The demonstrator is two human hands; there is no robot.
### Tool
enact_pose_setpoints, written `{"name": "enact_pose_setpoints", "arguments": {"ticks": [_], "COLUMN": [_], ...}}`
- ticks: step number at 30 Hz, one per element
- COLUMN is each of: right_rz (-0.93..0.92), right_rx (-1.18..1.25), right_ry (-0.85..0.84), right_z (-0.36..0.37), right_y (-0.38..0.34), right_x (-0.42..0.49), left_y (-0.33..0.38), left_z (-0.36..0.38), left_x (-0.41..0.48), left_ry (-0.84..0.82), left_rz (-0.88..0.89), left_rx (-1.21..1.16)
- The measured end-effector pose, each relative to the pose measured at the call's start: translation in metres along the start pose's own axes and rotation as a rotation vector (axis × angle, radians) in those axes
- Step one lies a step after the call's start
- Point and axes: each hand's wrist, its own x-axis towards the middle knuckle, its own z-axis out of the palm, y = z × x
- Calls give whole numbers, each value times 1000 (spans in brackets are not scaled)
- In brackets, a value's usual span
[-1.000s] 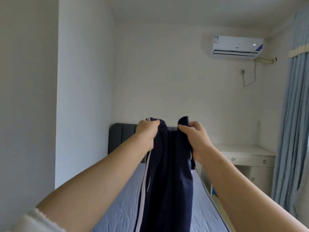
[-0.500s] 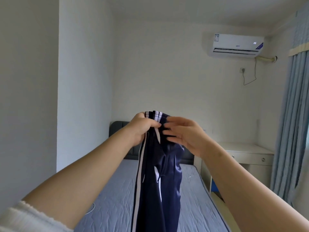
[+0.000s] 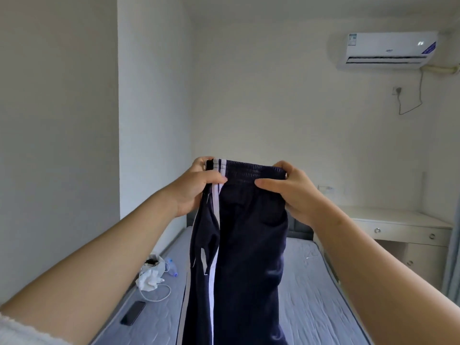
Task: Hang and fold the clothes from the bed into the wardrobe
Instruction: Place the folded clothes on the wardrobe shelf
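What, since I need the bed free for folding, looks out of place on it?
On the bed, along its left edge, lie a crumpled white bundle, a white cable and a dark phone: clutter, not clothes. The navy trousers hang straight.

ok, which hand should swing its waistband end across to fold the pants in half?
Right, probably. The right hand pinches a flat, free waistband end of the pants; the left hand grips the striped seam with loose fabric bunched below.
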Motion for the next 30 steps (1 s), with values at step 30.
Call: {"name": "enact_pose_setpoints", "arguments": {"ticks": [30], "right_rz": [163], "right_rx": [174], "right_ry": [-231], "right_z": [259], "right_y": [19], "right_x": [48], "left_y": [27], "left_z": [-270], "left_x": [-87], "left_ry": [151], "left_rz": [-161], "left_rx": [222]}}
